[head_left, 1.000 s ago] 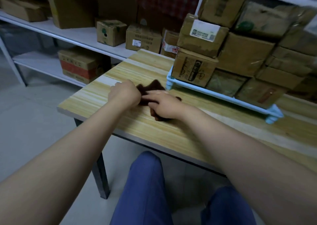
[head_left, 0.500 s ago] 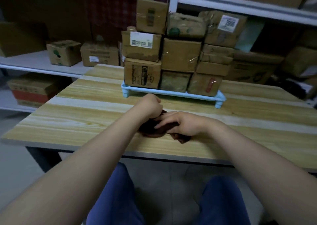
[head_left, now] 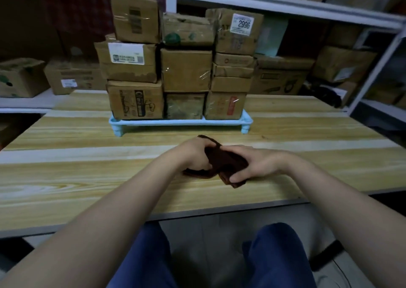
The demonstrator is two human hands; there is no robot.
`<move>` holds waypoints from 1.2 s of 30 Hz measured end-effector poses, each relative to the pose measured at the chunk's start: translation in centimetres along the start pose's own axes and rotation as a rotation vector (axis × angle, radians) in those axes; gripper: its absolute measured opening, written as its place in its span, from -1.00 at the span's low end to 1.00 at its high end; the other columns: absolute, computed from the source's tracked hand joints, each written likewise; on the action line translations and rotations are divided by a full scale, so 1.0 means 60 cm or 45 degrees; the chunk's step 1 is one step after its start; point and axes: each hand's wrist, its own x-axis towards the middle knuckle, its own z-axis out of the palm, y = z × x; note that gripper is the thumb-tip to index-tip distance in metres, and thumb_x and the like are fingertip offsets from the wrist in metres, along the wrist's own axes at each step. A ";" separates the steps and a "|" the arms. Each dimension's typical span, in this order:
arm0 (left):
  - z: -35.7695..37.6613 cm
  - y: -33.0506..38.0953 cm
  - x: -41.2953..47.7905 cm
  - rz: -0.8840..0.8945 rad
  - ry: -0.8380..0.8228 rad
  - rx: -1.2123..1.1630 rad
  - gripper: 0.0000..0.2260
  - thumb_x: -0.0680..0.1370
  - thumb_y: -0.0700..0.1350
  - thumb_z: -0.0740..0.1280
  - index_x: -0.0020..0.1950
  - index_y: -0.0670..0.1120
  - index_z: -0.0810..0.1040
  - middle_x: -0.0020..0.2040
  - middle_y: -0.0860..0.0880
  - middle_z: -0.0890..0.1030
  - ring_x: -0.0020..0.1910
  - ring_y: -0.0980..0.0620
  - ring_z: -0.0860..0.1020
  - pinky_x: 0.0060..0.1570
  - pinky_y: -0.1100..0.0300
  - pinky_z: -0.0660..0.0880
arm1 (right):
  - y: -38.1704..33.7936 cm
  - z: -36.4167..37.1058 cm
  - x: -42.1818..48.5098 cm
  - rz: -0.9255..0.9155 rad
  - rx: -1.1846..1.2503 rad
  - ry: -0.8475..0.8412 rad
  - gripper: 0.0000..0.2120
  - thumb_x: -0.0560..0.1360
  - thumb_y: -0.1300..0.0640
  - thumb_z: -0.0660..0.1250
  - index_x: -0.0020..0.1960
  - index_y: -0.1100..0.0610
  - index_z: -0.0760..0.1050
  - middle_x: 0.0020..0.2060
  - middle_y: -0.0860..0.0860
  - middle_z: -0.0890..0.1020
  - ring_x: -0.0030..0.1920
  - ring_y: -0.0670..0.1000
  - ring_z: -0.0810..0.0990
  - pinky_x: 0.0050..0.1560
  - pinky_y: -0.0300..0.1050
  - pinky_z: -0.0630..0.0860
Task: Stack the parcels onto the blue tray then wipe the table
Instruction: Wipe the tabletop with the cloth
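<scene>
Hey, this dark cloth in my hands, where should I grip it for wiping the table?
Probably from above, palm over its thick folded middle: the cloth is bunched in layers, and its loose corners would flop. Right now the left hand and right hand each grip one end.

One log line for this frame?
stage: wipe | parcels: stacked on blue tray | left hand: holds brown cloth | right hand: holds brown cloth
</scene>
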 end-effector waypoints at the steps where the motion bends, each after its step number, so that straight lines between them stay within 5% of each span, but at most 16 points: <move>1: 0.004 -0.002 0.008 0.007 -0.030 0.042 -0.38 0.50 -0.14 0.42 0.52 0.07 0.29 0.41 -0.04 0.42 0.33 -0.07 0.44 0.25 0.14 0.40 | 0.002 0.007 0.006 0.035 -0.109 0.074 -0.18 0.44 -0.14 0.48 0.58 -0.19 0.13 0.48 -0.15 0.27 0.48 -0.05 0.21 0.54 0.03 0.17; 4: 0.008 -0.011 0.039 0.014 0.013 0.070 -0.41 0.51 -0.04 0.42 0.51 0.10 0.30 0.43 -0.02 0.42 0.34 -0.06 0.44 0.28 0.12 0.40 | -0.001 0.018 0.027 0.060 -0.251 0.424 -0.39 0.54 -0.05 0.39 0.53 -0.15 0.27 0.54 -0.15 0.23 0.53 0.00 0.09 0.56 0.03 0.07; 10: 0.025 -0.019 0.092 0.113 0.126 0.171 -0.42 0.52 0.13 0.37 0.50 0.21 0.26 0.47 0.03 0.36 0.41 -0.07 0.36 0.36 -0.03 0.33 | 0.022 0.003 0.042 0.191 -0.395 0.671 -0.46 0.58 0.11 0.32 0.53 -0.08 0.30 0.41 -0.01 0.41 0.42 0.10 0.32 0.44 0.00 0.27; 13: 0.010 -0.020 0.093 0.106 0.099 0.339 -0.39 0.45 0.24 0.39 0.46 0.26 0.28 0.40 0.02 0.42 0.36 -0.08 0.39 0.33 -0.06 0.35 | 0.034 -0.010 0.025 0.106 -0.232 0.642 -0.46 0.55 0.20 0.37 0.47 -0.08 0.37 0.35 -0.01 0.53 0.33 0.04 0.51 0.30 -0.09 0.43; 16: -0.001 -0.010 0.081 0.108 0.027 0.413 -0.36 0.40 0.23 0.46 0.43 0.23 0.32 0.31 0.01 0.45 0.31 -0.07 0.41 0.28 -0.02 0.38 | 0.045 -0.040 0.010 0.082 0.115 0.428 -0.50 0.52 0.24 0.42 0.35 -0.12 0.37 0.08 -0.06 0.65 -0.05 -0.15 0.68 -0.04 -0.33 0.53; 19: -0.005 -0.001 0.082 0.088 0.076 0.283 -0.56 0.44 0.06 0.47 0.28 0.13 0.44 0.22 0.02 0.56 0.15 -0.05 0.51 0.11 0.07 0.49 | 0.050 -0.067 0.014 0.089 0.121 0.366 -0.53 0.54 0.20 0.41 0.31 -0.14 0.31 -0.03 -0.06 0.65 -0.05 -0.04 0.63 0.08 -0.13 0.49; 23: -0.046 0.006 0.085 0.094 0.411 0.061 -0.67 0.50 -0.13 0.38 0.20 0.00 0.36 0.13 -0.07 0.58 0.06 -0.12 0.54 -0.01 0.08 0.45 | 0.029 -0.086 0.028 -0.022 0.257 0.589 -0.63 0.58 0.15 0.33 0.17 -0.19 0.23 -0.08 0.06 0.66 -0.02 0.16 0.64 0.11 0.10 0.52; 26: -0.091 -0.001 0.086 0.171 0.660 0.004 -0.67 0.51 -0.18 0.37 0.15 0.01 0.29 0.13 -0.03 0.51 0.02 -0.11 0.54 0.00 -0.01 0.50 | 0.002 -0.109 0.049 -0.044 0.290 0.741 -0.67 0.59 0.08 0.33 0.16 -0.15 0.19 -0.09 0.05 0.66 -0.10 0.09 0.63 -0.03 0.03 0.53; 31: -0.123 -0.043 0.097 0.318 0.953 0.341 -0.75 0.55 -0.17 0.33 0.11 0.03 0.31 0.10 0.01 0.42 -0.19 -0.10 0.52 -0.35 0.08 0.40 | -0.050 -0.119 0.109 -0.081 0.162 0.928 -0.74 0.58 0.13 0.33 0.11 -0.06 0.26 -0.10 -0.08 0.58 -0.08 0.02 0.58 -0.14 -0.03 0.49; 36: -0.112 -0.081 0.117 0.250 1.007 0.651 -0.81 0.56 -0.15 0.32 0.13 0.05 0.46 0.11 0.00 0.53 -0.27 -0.14 0.55 -0.32 0.13 0.32 | -0.053 -0.098 0.159 -0.051 -0.128 1.069 -0.80 0.52 0.10 0.41 0.11 -0.05 0.48 -0.04 0.03 0.66 0.01 0.12 0.60 -0.06 -0.03 0.51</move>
